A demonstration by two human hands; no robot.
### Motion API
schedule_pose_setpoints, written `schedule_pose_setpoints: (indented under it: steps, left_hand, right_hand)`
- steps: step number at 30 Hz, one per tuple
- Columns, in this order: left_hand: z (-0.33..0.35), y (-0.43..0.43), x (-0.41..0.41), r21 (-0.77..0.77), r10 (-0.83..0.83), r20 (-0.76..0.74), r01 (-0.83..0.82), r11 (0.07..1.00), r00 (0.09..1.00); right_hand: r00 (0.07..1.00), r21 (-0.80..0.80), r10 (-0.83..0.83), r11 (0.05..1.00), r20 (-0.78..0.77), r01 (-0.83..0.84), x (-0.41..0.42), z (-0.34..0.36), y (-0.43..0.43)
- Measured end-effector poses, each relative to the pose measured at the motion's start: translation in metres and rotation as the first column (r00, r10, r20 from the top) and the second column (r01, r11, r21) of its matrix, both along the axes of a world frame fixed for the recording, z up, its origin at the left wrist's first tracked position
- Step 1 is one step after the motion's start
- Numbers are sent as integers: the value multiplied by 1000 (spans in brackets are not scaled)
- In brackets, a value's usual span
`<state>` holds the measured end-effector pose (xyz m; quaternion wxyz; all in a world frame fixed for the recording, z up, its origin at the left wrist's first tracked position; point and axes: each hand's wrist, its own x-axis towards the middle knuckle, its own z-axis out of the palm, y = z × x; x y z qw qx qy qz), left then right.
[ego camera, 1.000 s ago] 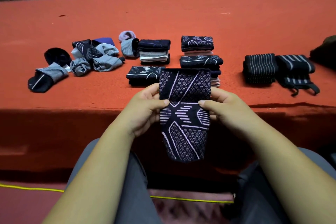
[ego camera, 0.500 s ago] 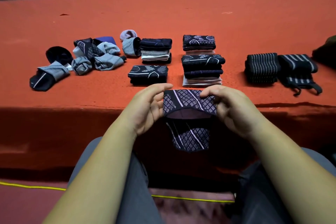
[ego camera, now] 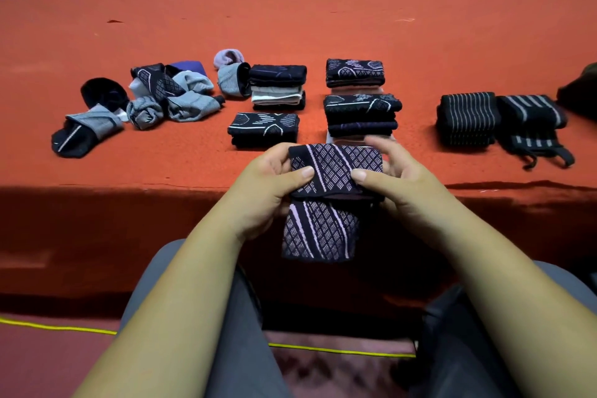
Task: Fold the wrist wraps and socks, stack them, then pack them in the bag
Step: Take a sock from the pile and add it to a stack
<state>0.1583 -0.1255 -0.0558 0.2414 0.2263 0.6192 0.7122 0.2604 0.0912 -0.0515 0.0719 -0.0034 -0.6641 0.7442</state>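
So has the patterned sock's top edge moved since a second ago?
Yes. The patterned sock was folded over toward the person; its upper edge dropped from covering the stacks to just below them.

A dark object (ego camera: 581, 90) is cut off by the right edge; the hands (ego camera: 326, 184) hide one stack's base.

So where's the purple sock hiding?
In the head view, the purple sock sits at the back of the messy sock pile on the left of the red table, mostly hidden behind a grey sock.
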Motion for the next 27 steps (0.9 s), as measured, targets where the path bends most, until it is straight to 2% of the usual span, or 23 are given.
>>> schedule_pose_setpoints:
  steps: [4, 6, 10, 12, 15, 17, 20, 24, 27]
  left_hand:
    - [1, 0, 1, 86, 34, 27, -37, 996, 999]
    - [2, 0, 1, 69, 87, 7, -88, 994, 996]
    - [6, 0, -2, 0, 232, -172, -236, 972, 957]
    - [8, 2, -1, 15, 278, -199, -281, 960, 940]
    - [7, 5, 2, 14, 266, -57, -266, 964, 962]
    - [5, 3, 3, -9, 156, 48, -156, 988, 987]
    - [1, 2, 3, 2, 47, 88, -47, 999, 995]
    - [-1, 3, 1, 72, 64, 121, -73, 995, 991]
    - [3, 3, 3, 100, 50, 155, -66, 993, 987]
  right_hand:
    - [986, 106, 85, 989, 144, -100, 1, -6, -3]
    - [989, 124, 51, 990, 142, -69, 3, -5, -4]
    - [995, 92, -40, 995, 92, 31, 2, -2, -10]
    - [996, 51, -52, 998, 69, 49, 1, 0, -14]
    - [995, -21, -91, 996, 31, 92, -1, 0, -14]
    - [992, -72, -125, 989, 13, 125, -3, -1, -13]
    - [992, -61, -120, 991, 28, 122, -3, -2, -10]
    - [992, 45, -69, 997, 104, 64, -1, -5, -2]
    - [997, -52, -19, 998, 76, 23, 0, -3, -5]
